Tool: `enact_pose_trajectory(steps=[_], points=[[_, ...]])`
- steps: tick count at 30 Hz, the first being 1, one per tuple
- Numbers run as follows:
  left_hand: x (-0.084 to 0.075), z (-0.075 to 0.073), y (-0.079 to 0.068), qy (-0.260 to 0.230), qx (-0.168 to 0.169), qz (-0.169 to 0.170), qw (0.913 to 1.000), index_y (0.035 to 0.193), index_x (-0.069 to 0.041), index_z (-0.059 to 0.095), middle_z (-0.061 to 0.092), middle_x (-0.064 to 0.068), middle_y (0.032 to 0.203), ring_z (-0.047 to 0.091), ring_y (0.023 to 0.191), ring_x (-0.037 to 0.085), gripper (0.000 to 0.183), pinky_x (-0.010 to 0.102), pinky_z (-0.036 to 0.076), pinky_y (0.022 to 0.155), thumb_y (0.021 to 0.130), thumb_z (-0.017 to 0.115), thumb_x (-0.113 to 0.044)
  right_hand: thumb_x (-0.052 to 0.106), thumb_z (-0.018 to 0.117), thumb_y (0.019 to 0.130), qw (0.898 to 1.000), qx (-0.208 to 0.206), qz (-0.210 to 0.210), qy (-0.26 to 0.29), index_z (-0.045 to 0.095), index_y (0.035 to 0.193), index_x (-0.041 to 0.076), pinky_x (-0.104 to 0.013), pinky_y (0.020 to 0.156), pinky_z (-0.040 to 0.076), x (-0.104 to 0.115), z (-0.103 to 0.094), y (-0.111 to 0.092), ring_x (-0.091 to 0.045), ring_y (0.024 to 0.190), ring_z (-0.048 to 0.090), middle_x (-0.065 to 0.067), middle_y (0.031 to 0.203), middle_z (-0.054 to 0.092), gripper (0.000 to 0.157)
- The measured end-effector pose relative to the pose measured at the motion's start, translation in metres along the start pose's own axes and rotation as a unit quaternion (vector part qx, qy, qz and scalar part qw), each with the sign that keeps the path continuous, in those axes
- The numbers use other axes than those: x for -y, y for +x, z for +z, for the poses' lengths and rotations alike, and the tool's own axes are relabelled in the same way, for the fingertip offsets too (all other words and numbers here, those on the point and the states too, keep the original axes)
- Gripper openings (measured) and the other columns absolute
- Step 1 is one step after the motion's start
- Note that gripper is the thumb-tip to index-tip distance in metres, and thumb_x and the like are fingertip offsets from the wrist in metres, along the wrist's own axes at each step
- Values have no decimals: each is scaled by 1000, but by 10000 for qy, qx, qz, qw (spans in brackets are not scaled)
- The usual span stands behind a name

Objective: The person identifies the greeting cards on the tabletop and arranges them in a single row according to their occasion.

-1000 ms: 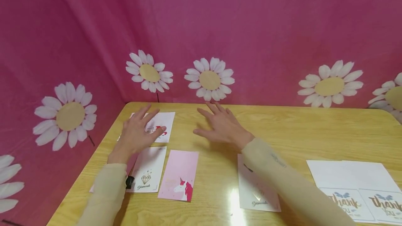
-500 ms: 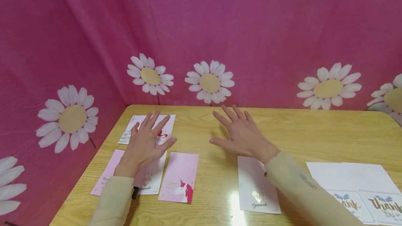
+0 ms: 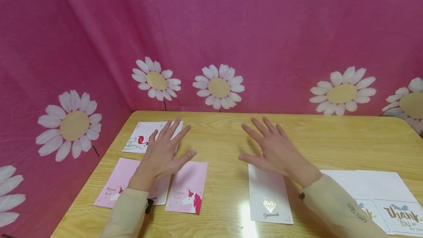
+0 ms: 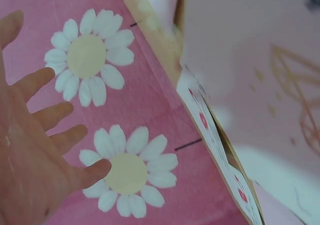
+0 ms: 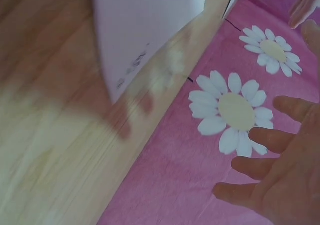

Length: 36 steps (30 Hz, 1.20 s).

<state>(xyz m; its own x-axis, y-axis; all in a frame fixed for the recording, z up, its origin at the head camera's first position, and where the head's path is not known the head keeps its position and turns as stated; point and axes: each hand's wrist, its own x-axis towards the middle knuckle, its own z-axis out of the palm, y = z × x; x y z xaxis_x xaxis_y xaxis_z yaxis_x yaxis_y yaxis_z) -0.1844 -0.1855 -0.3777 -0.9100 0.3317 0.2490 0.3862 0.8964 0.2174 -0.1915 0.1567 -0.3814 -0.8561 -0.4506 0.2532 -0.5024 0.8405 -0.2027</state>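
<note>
My left hand point(image 3: 162, 157) hovers palm down with spread fingers over the cards on the left, holding nothing. It covers much of a white Diamonds card point(image 3: 162, 190) lying between two pink unicorn cards, the left one point(image 3: 119, 179) and the right one point(image 3: 188, 190). Behind it lie white flamingo cards point(image 3: 140, 135), partly under the fingers in the head view. My right hand point(image 3: 277, 150), fingers spread as well, is above the far end of another white Diamonds card point(image 3: 269, 194) and grips nothing. The wrist views show the left palm point(image 4: 30, 155) and right palm point(image 5: 290, 180) with fingers apart.
White thank-you cards point(image 3: 401, 212) lie at the right, partly behind the right sleeve point(image 3: 343, 208), beside plain white paper point(image 3: 367, 184). The wooden table point(image 3: 224, 139) meets a pink curtain point(image 3: 271, 47) with daisies at its back and left edges.
Both spread hands have moved to the right, the right hand farther, and slightly nearer to me. More of the flamingo cards and the left pink card now shows. The cards have stayed in place.
</note>
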Motion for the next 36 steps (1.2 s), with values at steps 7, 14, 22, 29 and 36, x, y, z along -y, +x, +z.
enact_pose_trajectory(steps=[7,14,22,29,36], points=[[-15,7,6,-131,66,168,9998,158,-34,39,24,3,171,21,158,33,76,71,18,120,92,55,-67,71,60,89,9999,-4,78,-77,38,159,24,-76,115,26,-13,-6,-18,-49,153,26,-14,167,32,87],[-26,14,10,-265,192,357,9988,157,-36,39,24,0,171,18,160,29,74,70,18,121,93,53,-68,70,60,90,9996,20,209,-164,40,158,22,-76,114,26,-26,-15,-31,-50,152,27,-15,167,32,85],[-45,21,18,-320,474,666,9961,158,-35,39,25,0,171,20,159,29,74,69,19,121,93,52,-69,63,65,90,9997,-174,154,-126,46,154,16,-73,112,31,-43,-27,-50,-54,145,36,-22,161,40,82],[-64,29,26,-256,672,850,9938,158,-37,37,25,-2,171,21,159,28,74,65,21,123,93,51,-70,59,71,88,9992,-307,223,-137,50,151,13,-72,106,37,-66,-35,-71,-56,140,41,-24,157,45,81],[-83,36,33,-340,874,1044,9901,159,-39,34,25,-2,171,22,159,28,74,66,22,122,93,51,-70,55,78,84,9987,-345,363,-27,51,149,13,-71,102,41,-89,-39,-94,-54,136,45,-26,153,48,82]])
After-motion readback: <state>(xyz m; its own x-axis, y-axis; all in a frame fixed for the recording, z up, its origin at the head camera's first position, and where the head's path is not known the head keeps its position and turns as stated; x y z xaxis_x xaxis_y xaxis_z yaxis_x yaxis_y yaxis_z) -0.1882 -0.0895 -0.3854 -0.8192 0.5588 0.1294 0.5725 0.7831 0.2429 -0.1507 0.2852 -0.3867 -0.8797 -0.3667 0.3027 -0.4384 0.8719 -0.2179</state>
